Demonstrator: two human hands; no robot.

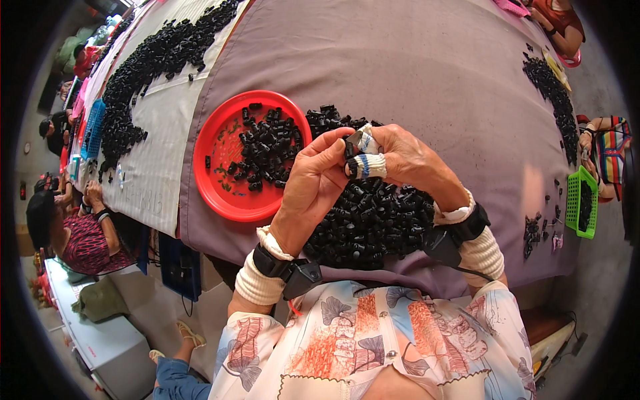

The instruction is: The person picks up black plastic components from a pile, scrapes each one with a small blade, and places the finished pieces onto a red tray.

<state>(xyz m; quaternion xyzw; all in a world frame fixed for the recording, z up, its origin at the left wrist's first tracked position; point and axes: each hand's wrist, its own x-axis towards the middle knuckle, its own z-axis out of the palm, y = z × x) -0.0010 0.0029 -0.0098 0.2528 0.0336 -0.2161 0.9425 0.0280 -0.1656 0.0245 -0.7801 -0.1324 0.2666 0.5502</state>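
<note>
Head view shows my two hands close together over the near part of the table [427,53]. My left hand [313,180] has thumb and fingers together, clamped on a small black piece [349,148]. My right hand [405,159] comes to the same piece from the right side, with the fingers bent; whether it is clamped on the piece or on something grey beside it, I cannot tell. White finger covers [371,165] with blue stripes are on my right hand. Both my wrists have pale cuffs and black straps.

Under my hands and near to me lies a big pile of black pieces [373,230] on the mauve cloth, and it reaches also to the far side of the hands. Just left of this pile stands a round red tray [204,175], with more black pieces mostly in its right half and small greenish scraps among them. Farther left, on a pale cloth [167,120], a long black heap [160,63] extends to the far side, with a blue basket [95,128] beside it. Well to the right, a green basket [572,203] stands near a co-worker in striped clothes [610,143].
</note>
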